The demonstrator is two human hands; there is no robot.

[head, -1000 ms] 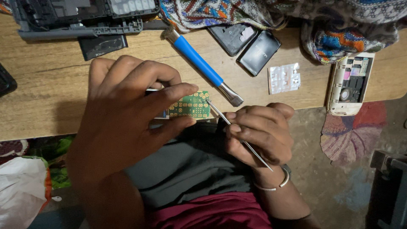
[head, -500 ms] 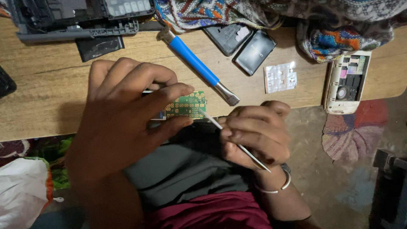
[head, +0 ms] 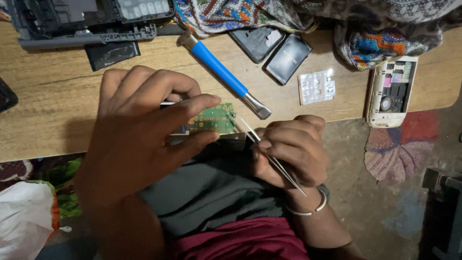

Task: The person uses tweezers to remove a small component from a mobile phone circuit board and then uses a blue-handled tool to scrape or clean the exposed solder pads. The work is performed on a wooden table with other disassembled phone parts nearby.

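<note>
My left hand (head: pixel 139 139) pinches a small green circuit board (head: pixel 214 119) with gold pads between thumb and fingers, just above the near edge of the wooden table (head: pixel 57 101). Held in my right hand (head: pixel 288 154) is a pair of thin metal tweezers (head: pixel 255 139); their tips touch the board's right edge. A blue-handled brush (head: pixel 221 72) lies diagonally on the table just beyond the board.
A dismantled dark device (head: pixel 82 19) sits at the far left. Two black phone parts (head: pixel 276 50), a white keypad sheet (head: pixel 316 86) and an opened white phone (head: pixel 392 91) lie to the right. Patterned cloth (head: pixel 337 24) drapes the far edge. A white bag (head: pixel 24 216) lies low left.
Both hands stay together on the board; the tweezers' tips shift slightly against its right edge. The view drifts a little.
</note>
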